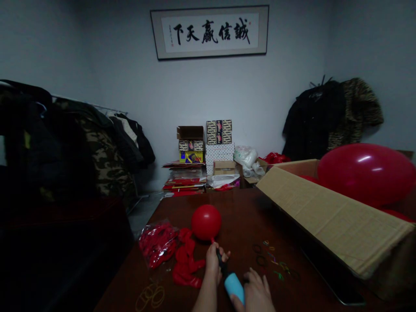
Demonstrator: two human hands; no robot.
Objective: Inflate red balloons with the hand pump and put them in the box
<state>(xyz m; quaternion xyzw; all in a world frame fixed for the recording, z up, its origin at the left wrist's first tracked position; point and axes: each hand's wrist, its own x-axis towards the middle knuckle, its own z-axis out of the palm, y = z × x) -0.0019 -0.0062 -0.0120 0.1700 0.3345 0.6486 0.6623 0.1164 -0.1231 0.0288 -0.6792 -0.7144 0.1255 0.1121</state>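
Note:
A partly inflated red balloon [206,222] stands above the table, its neck on the black nozzle of a blue hand pump [234,286]. My left hand [214,261] is closed around the neck and nozzle. At the pump's lower end, my right hand [255,291] wraps the blue barrel between thumb and fingers, though its grip is partly cut off by the frame's bottom edge. To the left of my hands lie loose uninflated red balloons [185,264], beside a clear bag of red balloons [158,242].
An open cardboard box [331,212] holding big inflated red balloons [367,173] occupies the right side. Colourful elastic bands [282,266] and a dark flat phone-like object [334,277] lie near it. Tan rubber bands [150,297] are at front left. Stacked boxes [219,132] stand behind the table.

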